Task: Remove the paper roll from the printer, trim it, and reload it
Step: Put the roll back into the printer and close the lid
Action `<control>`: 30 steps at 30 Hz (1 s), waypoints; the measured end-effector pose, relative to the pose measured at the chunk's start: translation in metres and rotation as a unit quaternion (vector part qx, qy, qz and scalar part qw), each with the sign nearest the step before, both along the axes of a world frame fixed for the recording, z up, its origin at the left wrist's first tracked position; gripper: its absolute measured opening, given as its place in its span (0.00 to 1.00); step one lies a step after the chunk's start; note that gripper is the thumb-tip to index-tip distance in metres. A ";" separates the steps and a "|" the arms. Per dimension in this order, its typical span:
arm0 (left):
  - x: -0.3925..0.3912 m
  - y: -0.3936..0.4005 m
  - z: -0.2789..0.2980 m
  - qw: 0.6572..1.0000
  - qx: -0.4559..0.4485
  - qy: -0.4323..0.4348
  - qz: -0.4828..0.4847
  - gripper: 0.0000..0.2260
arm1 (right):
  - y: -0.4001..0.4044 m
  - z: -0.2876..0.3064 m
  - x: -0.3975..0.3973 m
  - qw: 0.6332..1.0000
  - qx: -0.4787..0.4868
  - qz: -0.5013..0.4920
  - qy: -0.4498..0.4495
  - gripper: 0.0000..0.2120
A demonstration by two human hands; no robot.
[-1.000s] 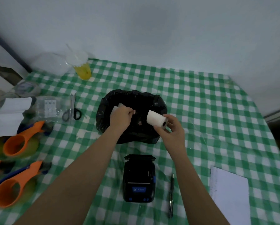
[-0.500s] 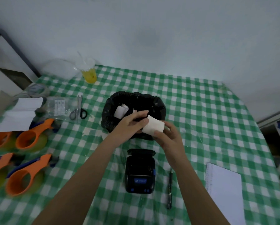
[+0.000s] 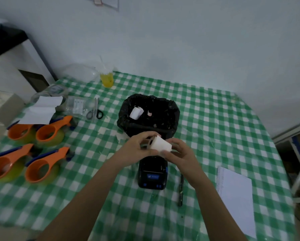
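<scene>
A white paper roll is held in the air just above the back of the small black printer, between the printer and the bin. My left hand grips its left end, where the dark core hole shows. My right hand holds its right end from below and behind. The printer stands on the green checked table with its lid open at the back. A cut strip of white paper lies inside the black bin bag. Scissors lie to the left of the bin.
Several orange tape dispensers sit at the left. A pen lies right of the printer and a white notepad further right. A cup of yellow liquid, plastic bags and folded paper are at the back left.
My left hand left the bin, where the cut strip stays, and took the roll's left end. Both hands brought the roll down toward the printer.
</scene>
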State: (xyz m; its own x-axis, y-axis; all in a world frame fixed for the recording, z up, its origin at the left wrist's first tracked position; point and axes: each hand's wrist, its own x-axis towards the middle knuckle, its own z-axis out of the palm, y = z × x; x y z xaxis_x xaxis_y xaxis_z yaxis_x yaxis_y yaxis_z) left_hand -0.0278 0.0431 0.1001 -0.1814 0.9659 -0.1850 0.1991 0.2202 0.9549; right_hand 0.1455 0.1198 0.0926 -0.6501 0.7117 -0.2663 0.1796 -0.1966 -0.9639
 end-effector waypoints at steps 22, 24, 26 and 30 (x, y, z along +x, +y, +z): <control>0.009 -0.048 -0.092 0.985 -0.100 0.103 0.097 0.19 | -0.003 -0.137 -0.011 0.896 0.273 0.030 -0.350 0.19; 0.009 -0.046 -0.094 0.985 -0.102 0.093 0.105 0.19 | 0.000 -0.139 -0.010 0.892 0.280 0.041 -0.353 0.19; 0.008 -0.044 -0.096 0.985 -0.104 0.085 0.113 0.18 | 0.001 -0.142 -0.012 0.879 0.307 0.051 -0.362 0.18; 0.009 -0.038 -0.097 0.983 -0.107 0.062 0.134 0.16 | -0.004 -0.151 -0.014 0.851 0.375 0.023 -0.367 0.14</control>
State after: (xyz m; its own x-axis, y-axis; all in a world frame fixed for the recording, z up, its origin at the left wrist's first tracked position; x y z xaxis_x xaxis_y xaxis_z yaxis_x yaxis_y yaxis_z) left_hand -0.0185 0.0052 0.0035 -0.4574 0.8224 -0.3384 0.2195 0.4732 0.8532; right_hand 0.1316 0.1162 -0.0580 -0.5362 0.8387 -0.0956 0.7784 0.4475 -0.4402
